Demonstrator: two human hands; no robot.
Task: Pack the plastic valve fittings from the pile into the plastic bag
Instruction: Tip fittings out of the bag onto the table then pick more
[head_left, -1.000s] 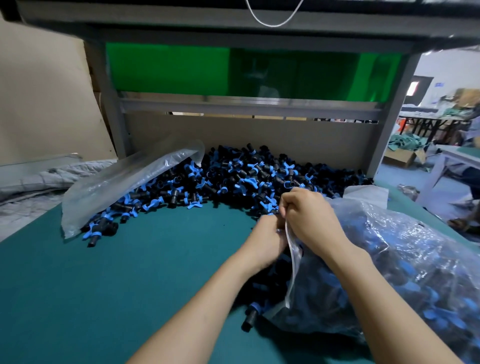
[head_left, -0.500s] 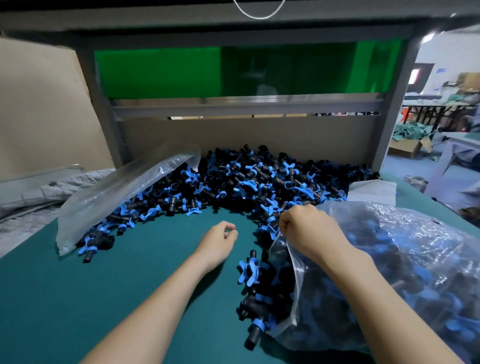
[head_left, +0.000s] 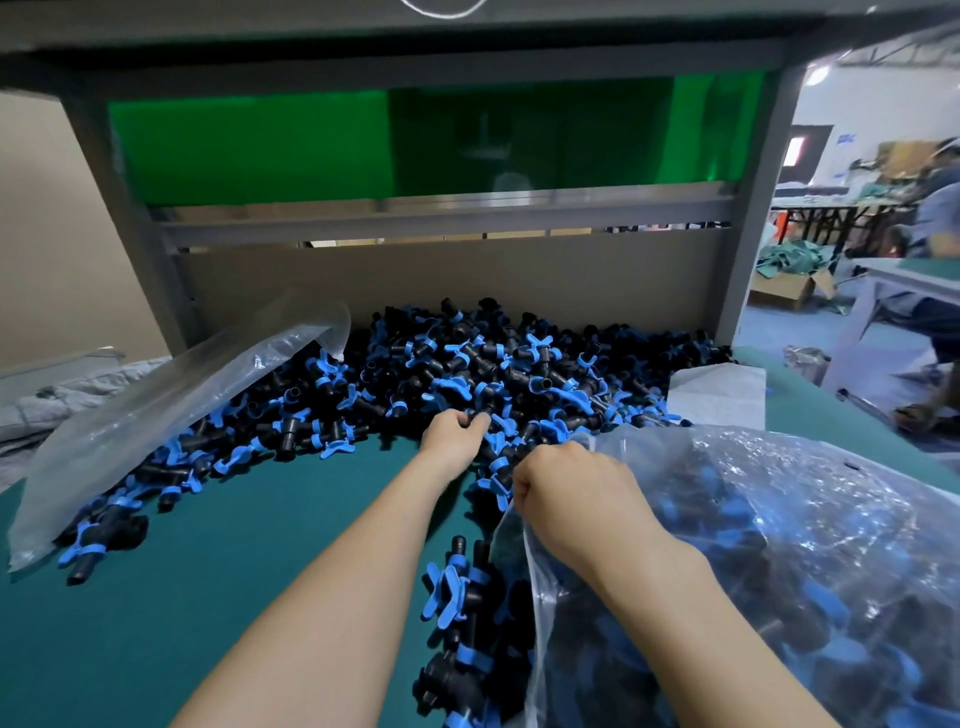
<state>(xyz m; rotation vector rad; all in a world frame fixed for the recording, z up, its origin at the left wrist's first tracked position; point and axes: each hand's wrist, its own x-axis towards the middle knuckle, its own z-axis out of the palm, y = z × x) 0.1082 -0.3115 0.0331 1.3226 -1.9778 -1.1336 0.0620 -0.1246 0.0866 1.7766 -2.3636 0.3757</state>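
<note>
A big pile of black valve fittings with blue handles (head_left: 498, 364) lies on the green table against the back board. My left hand (head_left: 454, 434) is at the pile's front edge, its fingers curled round a black fitting. My right hand (head_left: 566, 493) grips the rim of the clear plastic bag (head_left: 779, 571), which bulges with fittings at the right. Several fittings (head_left: 457, 623) spill at the bag's open mouth, just left of my right forearm.
An empty clear bag (head_left: 171, 410) lies over the pile's left side. White sheets (head_left: 717, 389) sit at the back right. A grey frame post (head_left: 748, 234) stands right of the pile. Beyond it a person sits at another table (head_left: 914, 280).
My left hand let go of the bag's rim, moved forward across the table to the pile and closed on a fitting. My right hand kept its hold on the rim. The view tilted closer.
</note>
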